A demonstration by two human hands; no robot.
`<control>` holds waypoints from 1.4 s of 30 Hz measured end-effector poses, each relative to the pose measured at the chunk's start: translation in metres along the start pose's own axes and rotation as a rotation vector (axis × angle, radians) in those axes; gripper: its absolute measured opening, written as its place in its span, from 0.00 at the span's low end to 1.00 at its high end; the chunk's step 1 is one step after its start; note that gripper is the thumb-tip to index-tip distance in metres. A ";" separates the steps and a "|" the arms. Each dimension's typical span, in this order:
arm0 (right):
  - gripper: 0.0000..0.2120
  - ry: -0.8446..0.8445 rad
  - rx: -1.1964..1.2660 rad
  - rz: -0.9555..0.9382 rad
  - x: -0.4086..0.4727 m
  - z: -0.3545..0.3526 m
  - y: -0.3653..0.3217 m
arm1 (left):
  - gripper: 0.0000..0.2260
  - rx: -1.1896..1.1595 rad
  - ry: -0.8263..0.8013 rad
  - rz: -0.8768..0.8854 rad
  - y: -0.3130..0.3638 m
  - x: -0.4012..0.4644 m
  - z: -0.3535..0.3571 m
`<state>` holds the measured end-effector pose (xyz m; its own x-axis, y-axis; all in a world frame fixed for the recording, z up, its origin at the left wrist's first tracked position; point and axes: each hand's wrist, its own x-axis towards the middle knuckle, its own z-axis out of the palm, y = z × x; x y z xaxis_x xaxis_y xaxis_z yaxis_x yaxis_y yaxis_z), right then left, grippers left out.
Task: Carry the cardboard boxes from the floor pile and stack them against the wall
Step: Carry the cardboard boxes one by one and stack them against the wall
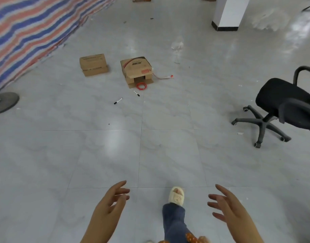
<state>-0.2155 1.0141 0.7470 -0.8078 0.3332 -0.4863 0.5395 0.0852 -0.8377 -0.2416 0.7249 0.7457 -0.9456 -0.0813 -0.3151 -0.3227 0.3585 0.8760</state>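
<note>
Two cardboard boxes lie on the floor ahead: the closed box (93, 64) near the striped tarp (33, 32), the opened box (136, 71) just beside it. My left hand (112, 202) and right hand (226, 206) are spread wide, holding nothing. I judge this the approach; next I must walk closer and bend.

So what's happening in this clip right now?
A person is walking across a tiled floor toward two cardboard boxes: a closed box on the left and an opened box with a red wire coil in front. Both hands, left hand and right hand, are held out open and hold nothing. Two markers lie nearer, and an office chair stands to the right.
</note>
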 end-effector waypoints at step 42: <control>0.11 0.004 -0.074 -0.052 0.862 0.066 -0.493 | 0.15 0.039 -0.143 0.022 0.367 0.932 0.140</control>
<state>-1.1937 1.1974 0.7247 -0.8341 0.3307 -0.4414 0.5132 0.1719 -0.8409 -1.2356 0.9111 0.7222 -0.9360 0.0594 -0.3468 -0.2971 0.3950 0.8693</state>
